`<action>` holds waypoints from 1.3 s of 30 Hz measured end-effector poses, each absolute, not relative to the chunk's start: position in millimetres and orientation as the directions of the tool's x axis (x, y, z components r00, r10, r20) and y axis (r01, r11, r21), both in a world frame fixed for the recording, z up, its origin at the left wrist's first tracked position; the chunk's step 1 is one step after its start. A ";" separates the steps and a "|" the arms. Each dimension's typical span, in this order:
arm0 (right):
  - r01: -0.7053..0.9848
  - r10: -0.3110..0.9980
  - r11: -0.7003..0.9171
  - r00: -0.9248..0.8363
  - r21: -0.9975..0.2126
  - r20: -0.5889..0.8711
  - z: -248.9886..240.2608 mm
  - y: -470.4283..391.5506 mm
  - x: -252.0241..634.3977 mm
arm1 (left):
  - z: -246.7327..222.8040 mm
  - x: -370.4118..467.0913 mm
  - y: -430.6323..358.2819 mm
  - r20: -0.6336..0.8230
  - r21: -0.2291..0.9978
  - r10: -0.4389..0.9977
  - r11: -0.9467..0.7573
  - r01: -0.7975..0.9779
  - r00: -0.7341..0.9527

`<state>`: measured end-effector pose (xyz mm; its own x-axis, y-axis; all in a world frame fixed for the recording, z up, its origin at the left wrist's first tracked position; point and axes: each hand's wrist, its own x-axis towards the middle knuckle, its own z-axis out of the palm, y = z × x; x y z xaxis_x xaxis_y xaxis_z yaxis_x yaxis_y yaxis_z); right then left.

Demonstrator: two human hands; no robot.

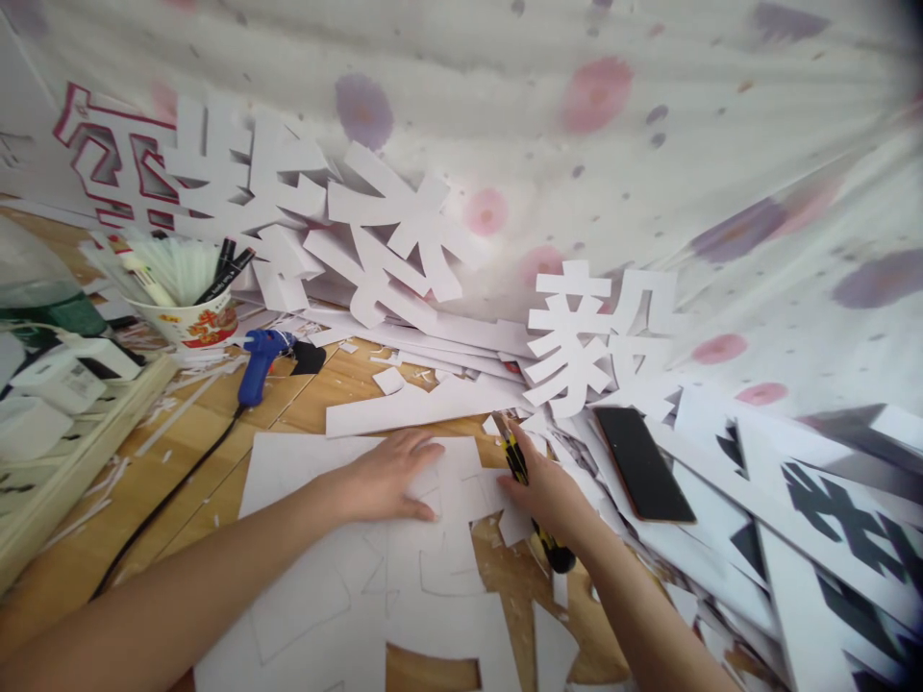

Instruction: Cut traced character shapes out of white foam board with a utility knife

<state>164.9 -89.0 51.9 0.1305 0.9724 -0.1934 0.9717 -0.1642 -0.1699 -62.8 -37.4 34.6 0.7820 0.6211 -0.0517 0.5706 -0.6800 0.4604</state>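
From the head camera, the left hand [386, 476] lies flat with open fingers on a white foam sheet [404, 577] on the wooden floor [180, 471]. The right hand [549, 495] is closed around a yellow-black utility knife [520, 469], its tip at the sheet's upper edge. A black phone [641, 463] lies just beside this hand, and a blue glue gun [258, 363] lies further left.
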 end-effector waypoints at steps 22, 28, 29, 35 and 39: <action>0.985 0.954 0.113 -0.070 0.133 -0.291 59.8 -82.6 112.0 | 12.1 -58.1 -50.5 0.056 0.270 0.639 -0.749 0.605 0.767; 0.984 0.958 0.118 -0.078 0.132 -0.276 63.0 -83.9 106.7 | 6.3 -58.3 -50.8 0.082 0.263 0.617 -0.771 0.580 0.783; 0.984 0.959 0.118 -0.078 0.134 -0.272 62.6 -84.1 106.7 | 5.5 -58.5 -50.7 0.085 0.265 0.614 -0.773 0.576 0.785; 0.982 0.964 0.125 -0.087 0.138 -0.252 58.7 -85.1 109.1 | 2.6 -59.5 -49.5 0.111 0.268 0.600 -0.786 0.558 0.792; 0.979 0.962 0.139 -0.097 0.152 -0.253 58.3 -86.5 108.6 | 1.2 -59.4 -49.4 0.129 0.272 0.602 -0.786 0.555 0.788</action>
